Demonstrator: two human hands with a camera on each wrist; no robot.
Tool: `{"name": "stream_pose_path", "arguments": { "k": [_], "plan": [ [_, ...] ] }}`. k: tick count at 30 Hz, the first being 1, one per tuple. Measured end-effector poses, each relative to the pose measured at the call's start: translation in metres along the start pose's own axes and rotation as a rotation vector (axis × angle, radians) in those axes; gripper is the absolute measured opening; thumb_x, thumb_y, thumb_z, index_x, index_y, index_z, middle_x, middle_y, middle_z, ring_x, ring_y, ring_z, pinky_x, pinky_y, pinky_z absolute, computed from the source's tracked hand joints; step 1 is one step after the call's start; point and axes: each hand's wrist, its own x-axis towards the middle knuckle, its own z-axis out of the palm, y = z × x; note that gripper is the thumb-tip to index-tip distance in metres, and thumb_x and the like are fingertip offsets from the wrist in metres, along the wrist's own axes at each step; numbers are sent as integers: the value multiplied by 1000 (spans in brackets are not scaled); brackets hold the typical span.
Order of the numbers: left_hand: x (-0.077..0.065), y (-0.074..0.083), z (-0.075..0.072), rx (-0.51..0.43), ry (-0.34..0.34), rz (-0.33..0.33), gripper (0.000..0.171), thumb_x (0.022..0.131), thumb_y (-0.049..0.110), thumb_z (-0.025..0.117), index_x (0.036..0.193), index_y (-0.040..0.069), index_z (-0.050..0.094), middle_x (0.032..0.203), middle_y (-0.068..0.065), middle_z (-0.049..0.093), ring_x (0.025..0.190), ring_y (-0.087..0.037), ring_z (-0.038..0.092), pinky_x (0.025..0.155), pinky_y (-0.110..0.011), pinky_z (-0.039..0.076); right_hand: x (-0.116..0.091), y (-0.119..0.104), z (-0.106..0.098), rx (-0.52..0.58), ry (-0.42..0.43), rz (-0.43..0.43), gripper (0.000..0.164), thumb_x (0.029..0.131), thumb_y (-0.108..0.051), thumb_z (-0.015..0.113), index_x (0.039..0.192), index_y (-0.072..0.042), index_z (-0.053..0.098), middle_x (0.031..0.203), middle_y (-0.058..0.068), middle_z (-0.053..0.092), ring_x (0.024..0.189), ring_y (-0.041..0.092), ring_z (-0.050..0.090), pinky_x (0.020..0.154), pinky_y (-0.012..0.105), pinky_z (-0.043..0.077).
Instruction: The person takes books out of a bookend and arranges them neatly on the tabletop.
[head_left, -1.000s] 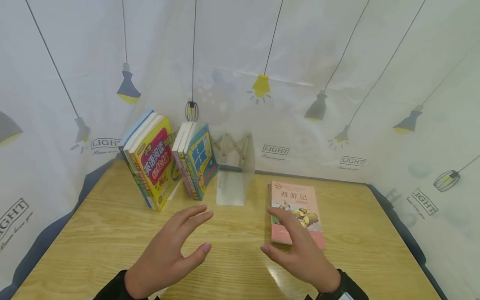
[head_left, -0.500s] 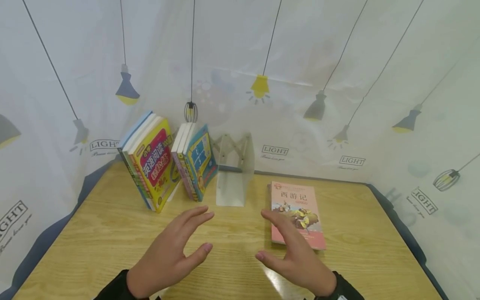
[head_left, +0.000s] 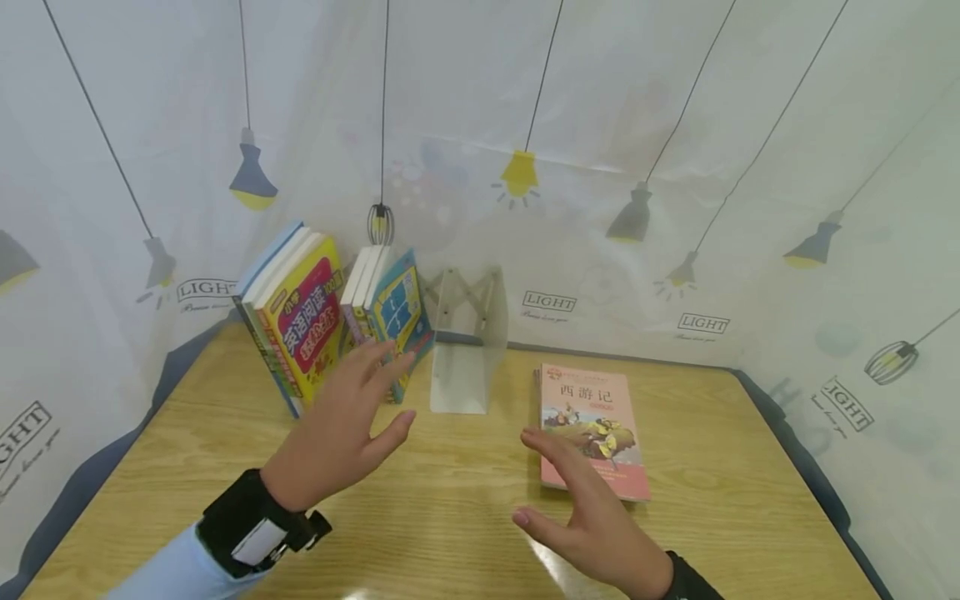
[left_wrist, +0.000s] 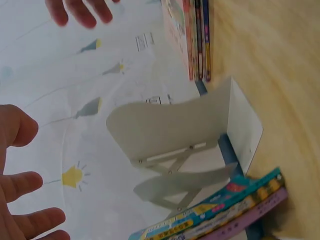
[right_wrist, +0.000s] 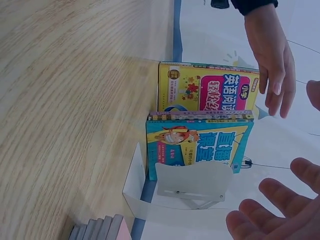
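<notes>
L hand (head_left: 341,433) is up off the table (head_left: 450,517), fingers loosely spread, thumb well out to the side, nothing in its grip. From head cam it overlaps the lower parts of the yellow bks (head_left: 311,312) & blue bks (head_left: 401,308); wrist cams show it apart from both. R hand (head_left: 592,521) also in the air, fingers spread, thumb apart, nothing held. It's nearest the pink bks (head_left: 592,412), covering their lower L corner from head cam.

Pink bks: small stack of thin vols lying flat, R of center, cover up w/ Chinese title + cartoon figs. Yellow bks stand on edge at far L; blue bks stand just beside, to their R, fronts angled toward the person. Next R is the bookend (head_left: 459,379), pale w/ crossed bars b/w its plates & a flat base on the tabletop; can't tell if it touches the blue bks. Pink bks are well apart from the standing sets, w/ bookend in b/w.

L wrist: black strap (head_left: 243,523) w/ white patch, lt-blue sleeve (head_left: 180,571) below. Black band (head_left: 690,579) on R wrist, partly out of frame. Behind: white backdrop (head_left: 465,100) w/ printed hanging lamps & "LIGHT" labels.
</notes>
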Motion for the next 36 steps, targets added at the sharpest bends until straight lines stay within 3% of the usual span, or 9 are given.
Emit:
{"name": "stream_pose_path", "arguments": {
  "k": [3,7,14,19,24,28,32,36],
  "plan": [
    [15,-11,-3,39,27,17,61,92,30,66,144,2,50,143,-26,48,132,-43,47,107,-60,42,-1,1,0,-4,-2,3,75,92,-29,74,155,-31,33,157,-5,39,141,18,42,104,49,48],
    [38,-25,-12,86,41,-15,59,92,24,66,141,-5,50,140,-33,47,128,-48,49,105,-62,43,-1,3,0,10,-17,26,74,93,-31,72,155,-32,31,158,-6,37,142,17,40,105,51,47],
    [74,-44,-17,168,-54,-163,62,93,27,64,144,-3,47,146,-32,42,136,-47,41,114,-60,34,-2,4,0,30,-31,54,70,96,-35,69,155,-33,31,158,-9,35,144,16,38,107,50,45],
    [93,-52,-10,219,-91,-213,65,94,29,64,147,-1,42,148,-29,42,138,-45,38,115,-61,31,-3,6,0,25,-37,48,70,96,-35,68,155,-31,31,158,-7,36,144,17,38,107,50,45],
    [107,-59,-4,263,-115,-254,64,94,30,62,147,0,41,145,-29,43,137,-46,37,115,-62,29,-3,7,0,51,-40,68,68,97,-35,67,154,-33,32,159,-9,35,145,17,38,108,51,44],
    [116,-65,2,310,-189,-321,69,95,36,60,151,2,37,151,-31,37,142,-48,30,117,-65,22,-3,6,0,52,-35,75,67,96,-36,68,154,-35,32,159,-11,35,144,15,38,108,51,45],
    [118,-72,11,408,-289,-366,82,93,49,60,156,6,30,157,-31,28,147,-49,20,118,-69,12,-3,6,0,24,-31,52,68,97,-31,68,154,-32,32,159,-8,35,144,17,38,107,51,45],
    [116,-75,16,507,-330,-363,93,88,61,61,158,9,28,157,-31,29,148,-51,16,117,-72,4,-4,8,0,10,-12,35,66,97,-29,68,154,-31,33,158,-6,37,143,19,40,106,51,46]
  ]
}}
